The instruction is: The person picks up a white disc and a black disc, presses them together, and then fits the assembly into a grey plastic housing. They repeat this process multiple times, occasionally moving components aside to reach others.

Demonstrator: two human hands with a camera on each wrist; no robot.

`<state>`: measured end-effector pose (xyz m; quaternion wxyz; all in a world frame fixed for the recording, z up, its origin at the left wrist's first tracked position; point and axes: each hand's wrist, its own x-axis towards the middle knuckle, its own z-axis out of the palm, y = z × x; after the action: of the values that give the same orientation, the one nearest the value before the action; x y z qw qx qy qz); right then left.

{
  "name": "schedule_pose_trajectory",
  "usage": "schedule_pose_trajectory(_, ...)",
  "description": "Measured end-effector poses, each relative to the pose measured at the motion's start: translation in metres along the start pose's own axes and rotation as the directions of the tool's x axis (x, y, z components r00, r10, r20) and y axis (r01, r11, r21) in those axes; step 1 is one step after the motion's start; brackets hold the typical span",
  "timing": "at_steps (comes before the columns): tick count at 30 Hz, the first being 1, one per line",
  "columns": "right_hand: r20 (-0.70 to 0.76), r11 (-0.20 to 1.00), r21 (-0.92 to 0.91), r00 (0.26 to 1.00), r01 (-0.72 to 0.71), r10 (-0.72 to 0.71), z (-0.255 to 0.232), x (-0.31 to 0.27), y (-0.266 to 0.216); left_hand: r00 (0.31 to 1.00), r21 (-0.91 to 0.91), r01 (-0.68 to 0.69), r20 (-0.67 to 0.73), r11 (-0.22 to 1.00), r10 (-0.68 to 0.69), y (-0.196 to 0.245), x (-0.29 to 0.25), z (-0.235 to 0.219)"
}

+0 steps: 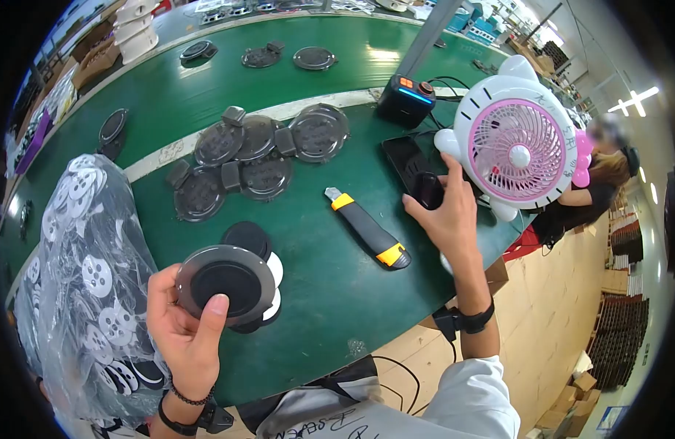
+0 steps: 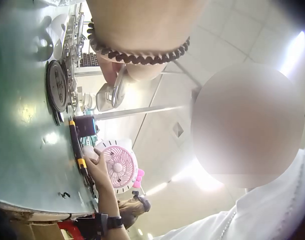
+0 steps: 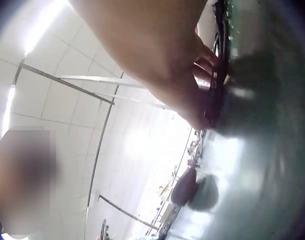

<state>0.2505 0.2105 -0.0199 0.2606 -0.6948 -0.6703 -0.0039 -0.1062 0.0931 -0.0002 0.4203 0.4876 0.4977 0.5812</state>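
In the head view my left hand (image 1: 187, 340) grips a smoky translucent round cover (image 1: 261, 290) by its edge, thumb on the black disc (image 1: 224, 282) at its centre. Under it on the table lie black discs (image 1: 246, 238) and white discs (image 1: 275, 269), partly hidden. My right hand (image 1: 456, 216) has thumb and fingers around a small dark rounded object (image 1: 428, 190), beside a flat black phone-like item (image 1: 403, 157). The right wrist view shows the right hand (image 3: 192, 85) low at the tabletop, its fingers bent; the object is unclear there.
A black and yellow cutter (image 1: 367, 230) lies between the hands. Several smoky covers (image 1: 319, 133) lie beyond. A plastic bag (image 1: 96, 293) of white panda-like pieces stands left. At the right are a pink and white fan (image 1: 519, 139) and a black box (image 1: 405, 102).
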Motion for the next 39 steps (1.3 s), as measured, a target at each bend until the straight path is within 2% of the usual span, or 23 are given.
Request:
schedule_pose_trajectory(1, -0.077, 0.996, -0.092, 0.997, 0.007, -0.014, 0.005, -0.002, -0.006, 1.0, 0.011, 0.005, -0.014, 1.0, -0.005, 0.0, 0.001, -0.001)
schedule_pose_trajectory(3, -0.105, 0.98, -0.201, 0.994, -0.006, -0.015, 0.014, 0.0, -0.01, 1.0, 0.026, 0.006, -0.025, 1.0, -0.005, 0.0, 0.002, -0.002)
schedule_pose_trajectory(7, -0.119, 0.972, -0.233, 0.993, -0.017, -0.011, 0.01, 0.002, -0.01, 0.998, 0.055, 0.012, -0.056, 0.998, -0.009, -0.001, 0.003, -0.001)
schedule_pose_trajectory(9, -0.094, 0.984, 0.121, 0.986, -0.127, 0.139, 0.009, 0.003, 0.005, 0.999, 0.076, 0.007, -0.051, 0.997, -0.003, -0.001, 0.003, 0.0)
schedule_pose_trajectory(10, -0.112, 0.967, 0.205, 0.978, -0.148, 0.174, 0.01, 0.004, 0.012, 0.998, 0.073, 0.019, -0.057, 0.997, -0.015, -0.001, 0.003, 0.0)
schedule_pose_trajectory(15, -0.121, 0.95, 0.296, 0.983, -0.098, 0.139, 0.014, 0.01, 0.033, 0.998, 0.082, 0.029, -0.054, 0.996, -0.025, -0.001, 0.004, 0.001)
schedule_pose_trajectory(17, -0.039, 0.799, 0.556, 0.953, -0.229, 0.3, 0.015, 0.012, 0.039, 0.999, 0.095, 0.015, -0.053, 0.995, -0.01, -0.002, 0.003, -0.001)
schedule_pose_trajectory(21, 0.001, 0.743, 0.639, 0.967, -0.198, 0.256, 0.018, 0.011, 0.056, 0.999, 0.1, 0.007, -0.052, 0.995, -0.001, -0.003, 0.004, 0.002)
schedule_pose_trajectory(25, 0.003, 0.735, 0.655, 0.974, -0.174, 0.227, 0.019, 0.011, 0.059, 0.998, 0.094, 0.037, -0.049, 0.995, -0.032, 0.0, 0.004, 0.005)
schedule_pose_trajectory(28, 0.044, 0.76, 0.619, 0.975, -0.198, 0.218, 0.012, 0.008, 0.053, 0.998, 0.085, 0.048, -0.039, 0.995, -0.045, 0.001, 0.004, 0.007)
schedule_pose_trajectory(31, 0.045, 0.816, 0.554, 0.985, -0.164, 0.167, 0.011, 0.007, 0.051, 0.999, 0.085, 0.04, -0.037, 0.996, -0.037, -0.002, 0.006, 0.005)
schedule_pose_trajectory(33, -0.009, 0.84, 0.539, 0.997, -0.059, 0.075, 0.012, 0.005, 0.055, 0.999, 0.083, 0.039, -0.038, 0.996, -0.036, -0.002, 0.006, 0.005)
schedule_pose_trajectory(37, -0.003, 0.816, 0.573, 0.996, -0.069, 0.086, 0.012, 0.005, 0.055, 0.998, 0.064, 0.055, -0.038, 0.996, -0.052, 0.002, 0.005, 0.006)
schedule_pose_trajectory(39, 0.007, 0.777, 0.618, 0.99, -0.116, 0.142, 0.013, 0.006, 0.058, 0.997, 0.062, 0.07, -0.027, 0.996, -0.069, 0.003, 0.005, 0.006)
